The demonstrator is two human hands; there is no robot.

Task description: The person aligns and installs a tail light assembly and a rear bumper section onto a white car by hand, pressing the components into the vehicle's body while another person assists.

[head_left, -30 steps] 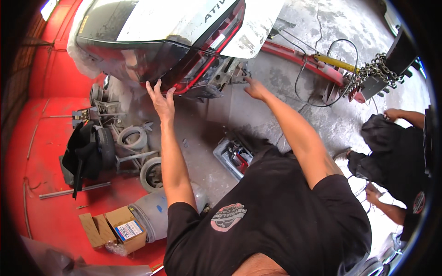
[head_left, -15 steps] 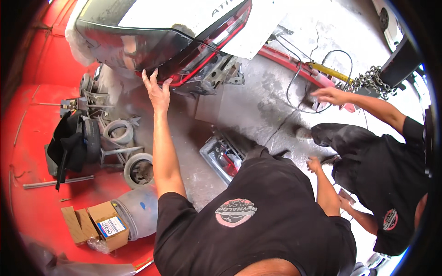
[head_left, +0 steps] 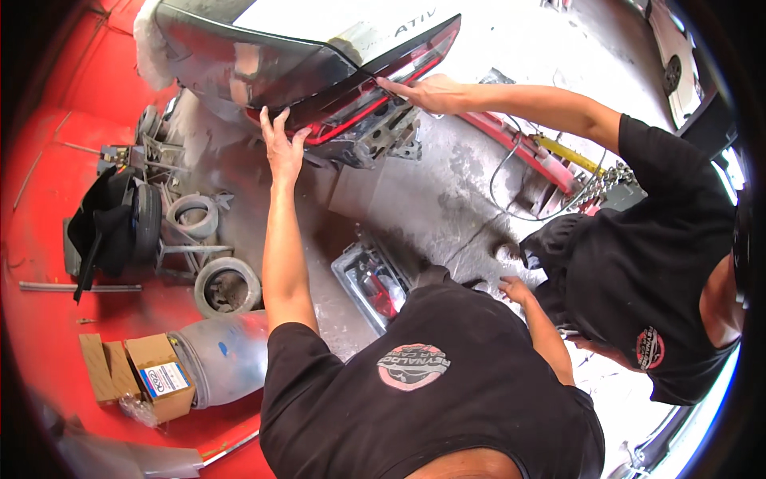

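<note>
My left hand (head_left: 281, 148) reaches up with its fingers apart, fingertips against the lower corner of a red-and-clear tail light (head_left: 359, 116) on a car's rear corner. Beside the light runs a dark, partly sanded body panel (head_left: 263, 76) with bare patches, and bare brackets (head_left: 383, 144) show beneath it. My right hand (head_left: 517, 289) hangs low by my side, fingers loosely apart, holding nothing visible. A co-worker's hand (head_left: 427, 93) points a finger at the upper edge of the tail light, where it meets the white trunk lid (head_left: 319, 20).
Between my feet and the car sits a bin (head_left: 351, 291) with red items. At left lie wheel rims (head_left: 227, 289), a black crumpled sheet (head_left: 104, 223), a clouded drum (head_left: 223, 355) and a cardboard box (head_left: 163, 367). A red beam (head_left: 519, 148), yellow tool and chain (head_left: 610, 180) lie right.
The co-worker's arm has swung from the right across to the tail light and the co-worker has come closer. My left hand stays at the light's lower corner. The view has shifted slightly.
</note>
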